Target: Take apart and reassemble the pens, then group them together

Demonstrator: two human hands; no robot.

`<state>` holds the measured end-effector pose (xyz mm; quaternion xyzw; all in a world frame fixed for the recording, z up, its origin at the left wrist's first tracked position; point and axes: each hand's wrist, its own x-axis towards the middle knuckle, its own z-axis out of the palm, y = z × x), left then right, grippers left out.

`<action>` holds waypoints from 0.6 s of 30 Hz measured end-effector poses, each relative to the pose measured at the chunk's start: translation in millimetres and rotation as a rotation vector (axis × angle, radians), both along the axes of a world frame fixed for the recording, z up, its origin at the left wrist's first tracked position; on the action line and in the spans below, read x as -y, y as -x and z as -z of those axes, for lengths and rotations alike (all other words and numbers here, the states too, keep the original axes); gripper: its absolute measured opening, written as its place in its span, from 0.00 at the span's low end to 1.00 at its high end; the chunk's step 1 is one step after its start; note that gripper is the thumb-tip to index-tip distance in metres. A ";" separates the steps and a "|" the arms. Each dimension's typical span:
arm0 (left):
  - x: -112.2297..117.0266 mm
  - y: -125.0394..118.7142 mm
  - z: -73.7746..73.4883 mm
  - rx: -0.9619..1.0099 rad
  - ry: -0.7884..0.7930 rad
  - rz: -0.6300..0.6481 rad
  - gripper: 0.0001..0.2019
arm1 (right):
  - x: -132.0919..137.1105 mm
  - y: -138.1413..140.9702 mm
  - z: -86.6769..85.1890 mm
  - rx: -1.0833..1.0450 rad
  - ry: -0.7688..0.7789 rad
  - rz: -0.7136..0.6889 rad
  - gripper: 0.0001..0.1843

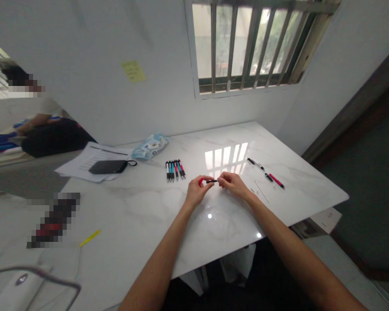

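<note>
My left hand (197,190) and my right hand (233,183) meet over the middle of the white marble table (142,211). Between them they pinch a red and black pen (209,181), the left fingers closed round its red end, the right fingertips closed on its black end. A row of several black, blue and red pens (175,169) lies just beyond the left hand. To the right of my right hand lie loose pen parts: a black piece (255,163), a red and black pen body (275,179) and a thin refill (262,192).
A black pouch (108,166) rests on papers (84,162) at the back left, beside a wipes packet (149,147). A yellow strip (90,238) lies at the front left. Another person (48,129) is at the far left. A barred window (246,43) is ahead.
</note>
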<state>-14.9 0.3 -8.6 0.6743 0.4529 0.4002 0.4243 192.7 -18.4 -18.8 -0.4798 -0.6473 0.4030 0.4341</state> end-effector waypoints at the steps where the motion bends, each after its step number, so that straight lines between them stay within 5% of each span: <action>1: -0.1 0.1 0.6 0.000 0.000 0.005 0.17 | -0.2 0.2 0.6 0.025 -0.004 0.010 0.22; 10: 0.7 -0.4 -1.7 0.047 0.082 0.003 0.19 | -0.8 -0.9 3.6 0.104 -0.011 -0.033 0.26; 18: 3.4 -8.3 -8.0 0.349 0.261 0.010 0.26 | 3.8 24.7 5.7 -0.294 0.330 -0.192 0.33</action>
